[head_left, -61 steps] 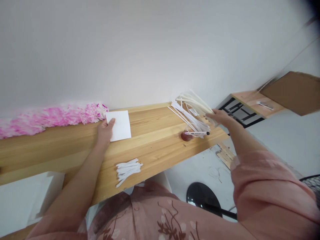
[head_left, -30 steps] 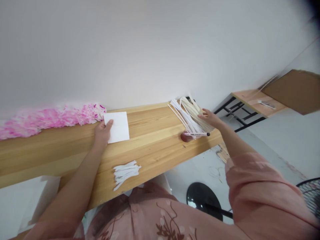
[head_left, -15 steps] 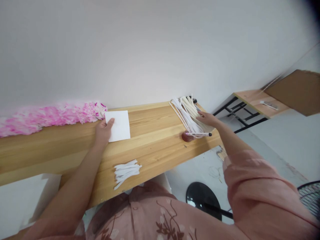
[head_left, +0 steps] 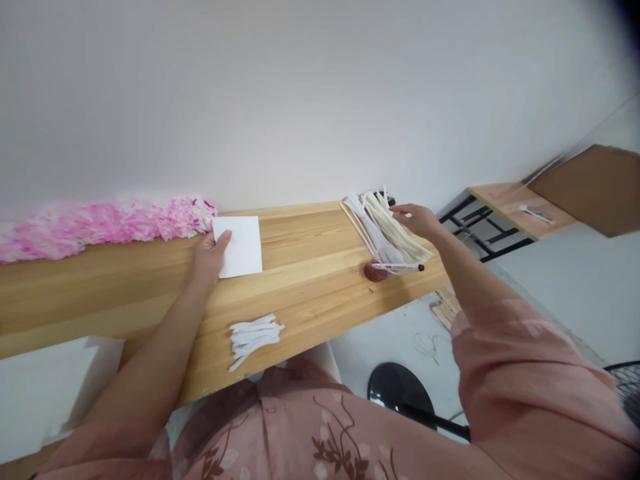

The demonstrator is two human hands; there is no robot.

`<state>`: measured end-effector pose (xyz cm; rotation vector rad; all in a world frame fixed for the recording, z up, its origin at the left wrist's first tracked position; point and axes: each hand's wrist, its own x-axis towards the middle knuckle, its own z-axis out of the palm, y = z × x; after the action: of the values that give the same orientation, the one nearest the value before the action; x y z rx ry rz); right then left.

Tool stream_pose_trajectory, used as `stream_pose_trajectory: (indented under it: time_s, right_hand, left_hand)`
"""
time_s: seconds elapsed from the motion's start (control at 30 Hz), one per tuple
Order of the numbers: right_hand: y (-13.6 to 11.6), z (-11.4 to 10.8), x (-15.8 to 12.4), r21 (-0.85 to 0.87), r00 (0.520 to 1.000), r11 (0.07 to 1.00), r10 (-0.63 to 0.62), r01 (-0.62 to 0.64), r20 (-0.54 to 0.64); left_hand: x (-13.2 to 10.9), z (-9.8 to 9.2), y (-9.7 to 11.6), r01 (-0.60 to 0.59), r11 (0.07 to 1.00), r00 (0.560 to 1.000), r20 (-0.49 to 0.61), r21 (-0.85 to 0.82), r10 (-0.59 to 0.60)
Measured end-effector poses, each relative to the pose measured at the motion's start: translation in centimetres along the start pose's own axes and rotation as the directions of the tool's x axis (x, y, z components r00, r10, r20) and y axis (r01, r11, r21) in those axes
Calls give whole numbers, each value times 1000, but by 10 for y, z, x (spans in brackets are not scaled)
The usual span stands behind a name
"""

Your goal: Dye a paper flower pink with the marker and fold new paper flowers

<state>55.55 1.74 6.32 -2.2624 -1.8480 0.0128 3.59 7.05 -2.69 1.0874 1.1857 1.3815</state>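
My left hand (head_left: 209, 255) pinching paper (head_left: 243, 252); right hand (head_left: 420, 221), grip unclear, beside likely pliable cream strips (head_left: 406, 241), best held mid-length, at tabletop's (head_left: 300, 243) right end.

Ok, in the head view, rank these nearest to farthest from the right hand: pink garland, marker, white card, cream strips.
1. Cream strips: right beside the right hand.
2. Marker: nearer the table's front edge.
3. White card: well to the left, in the left hand.
4. Pink garland: farthest left, along the wall.
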Motion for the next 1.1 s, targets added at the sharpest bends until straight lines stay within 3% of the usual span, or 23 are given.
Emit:
stream_pose_trajectory:
  time_s: [0.2,0.4,0.53,0.7,0.77,0.83,0.9,1.1]
  right_hand:
    - [-35,-11,13,-25,953,992,-114,125,279]
    - [-63,1,26,-1,799,978,-170,209,576]
    - [-69,9,27,-34,726,977,-135,213,675]
    - [-53,-3,28,-78,765,992,-22,94,643]
    - [-39,-13,28,-61,807,998,11,31,590]
    - [-23,-20,26,-26,885,996,83,-80,459]
    - [-4,-21,19,-79,914,985,172,-154,366]
    - [40,4,-20,-103,882,942,334,-319,333]
  left_hand:
    - [1,0,-1,0,1000,1000,19,-30,0]
    - [2,0,-1,-1,999,1000,-3,-35,1]
    - [6,-1,-5,1,1000,1000,-5,-26,-1]
    - [9,-3,-11,1,999,1000,12,-33,0]
    - [8,-3,-11,-5,999,1000,27,-43,6]
    - [8,-2,-10,-11,999,1000,27,-44,12]
    - [8,-2,-9,-16,999,1000,23,-45,17]
    - [9,-2,-10,-22,997,999,45,-75,25]
